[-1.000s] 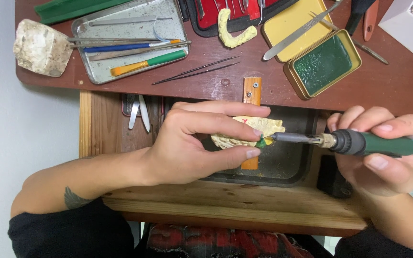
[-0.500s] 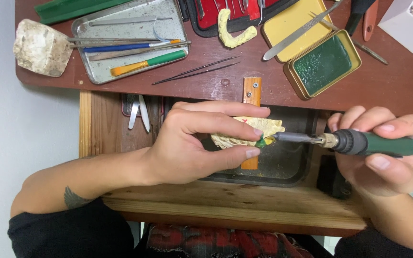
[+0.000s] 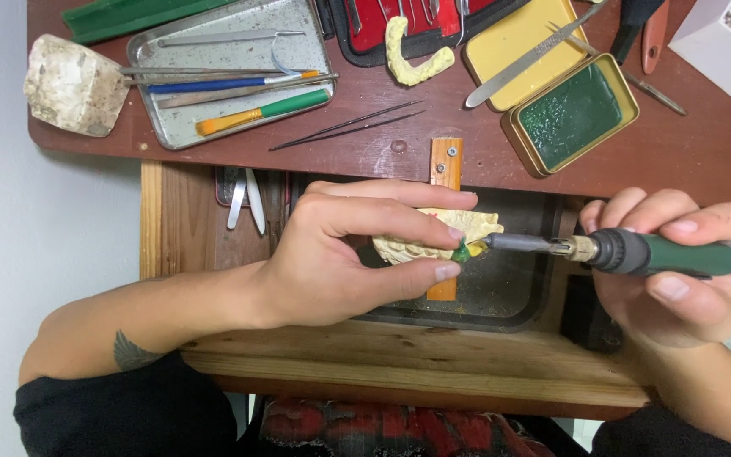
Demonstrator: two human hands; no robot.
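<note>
Left hand [image 3: 340, 254] pinches a pale dental cast [image 3: 450, 237]; right hand [image 3: 678, 271], at 3 o'clock, grips a green-handled heated tool [image 3: 628, 252], green wax [image 3: 463, 251] barely begun

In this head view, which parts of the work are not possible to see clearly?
- Dental cast: mostly covered by the left hand.
- Tool tip: too small where it meets the green wax.
- Green-handled tool: its end is cut by the right edge; the right hand wraps it.
- Red case: cut by the top edge.
</note>
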